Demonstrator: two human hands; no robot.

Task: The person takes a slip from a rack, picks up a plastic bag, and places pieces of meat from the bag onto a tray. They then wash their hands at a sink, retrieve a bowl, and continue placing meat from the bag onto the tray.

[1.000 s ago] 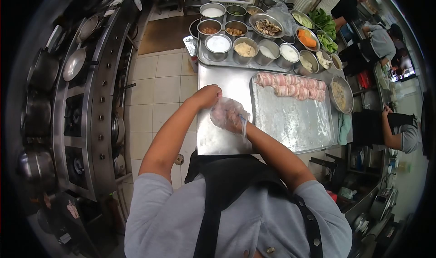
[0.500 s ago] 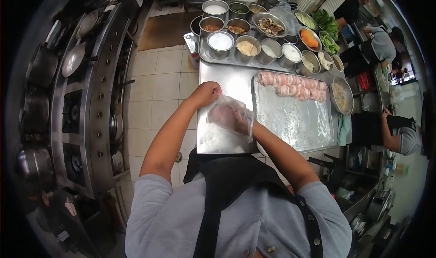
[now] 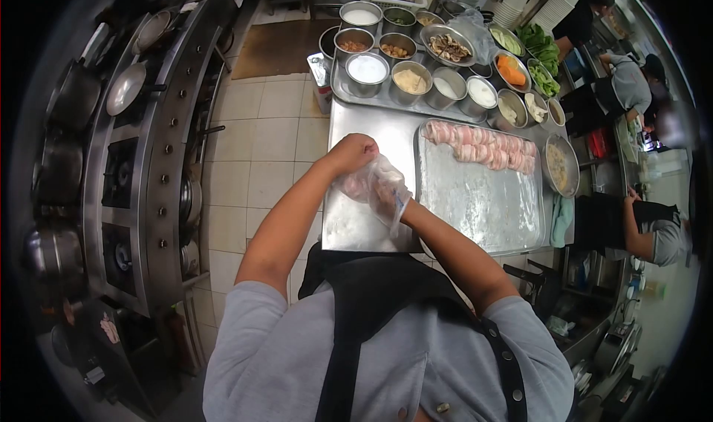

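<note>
My left hand (image 3: 356, 153) is closed in a pinch at the edge of a clear plastic bag (image 3: 377, 171), above the steel tabletop (image 3: 345, 233). My right hand (image 3: 388, 193) is inside the plastic, which covers it to the wrist; its fingers look curled, but what they hold is hidden. Something pinkish shows through the bag between both hands. To the right lies a metal tray (image 3: 483, 210), with two rows of pink-and-white rolled meat slices (image 3: 483, 146) along its far end.
Behind the table, a long tray carries several metal bowls, including mushrooms (image 3: 449, 48) and carrots (image 3: 511, 71). A bowl of mixture (image 3: 561, 166) and a green cloth (image 3: 562, 221) sit at right. A stove (image 3: 141, 192) stands left; other people (image 3: 653, 233) work at right.
The plastic has gathered closer around my right hand, which has drawn back from the bag's left part and curled. My left hand has shifted slightly right, still pinching the bag's edge.
</note>
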